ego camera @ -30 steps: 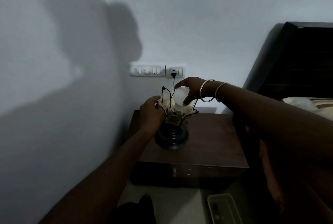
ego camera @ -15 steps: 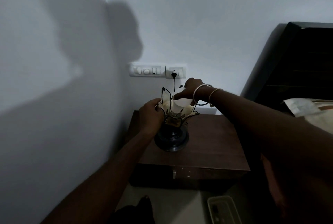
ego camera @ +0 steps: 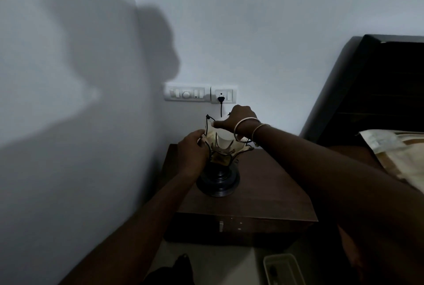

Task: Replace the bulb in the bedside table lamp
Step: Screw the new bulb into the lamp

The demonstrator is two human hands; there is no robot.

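Note:
A small table lamp (ego camera: pixel 219 179) with a dark round base and a petal-shaped cream shade stands on the brown bedside table (ego camera: pixel 263 195). A white bulb (ego camera: pixel 223 139) sits inside the shade, its lower part showing. My right hand (ego camera: pixel 238 118), with two bangles at the wrist, is closed over the top of the bulb from above. The lamp's shade is gripped on its left side by my left hand (ego camera: pixel 192 149).
A white switch panel (ego camera: pixel 187 94) and a socket (ego camera: pixel 223 95) with the lamp's black plug are on the wall behind. A dark headboard (ego camera: pixel 371 92) and pillow (ego camera: pixel 399 154) lie to the right. A pale tray (ego camera: pixel 283 268) sits on the floor below.
My right hand has lowered the white bulb down into the shade and turned over the top of it. My left hand stays on the shade.

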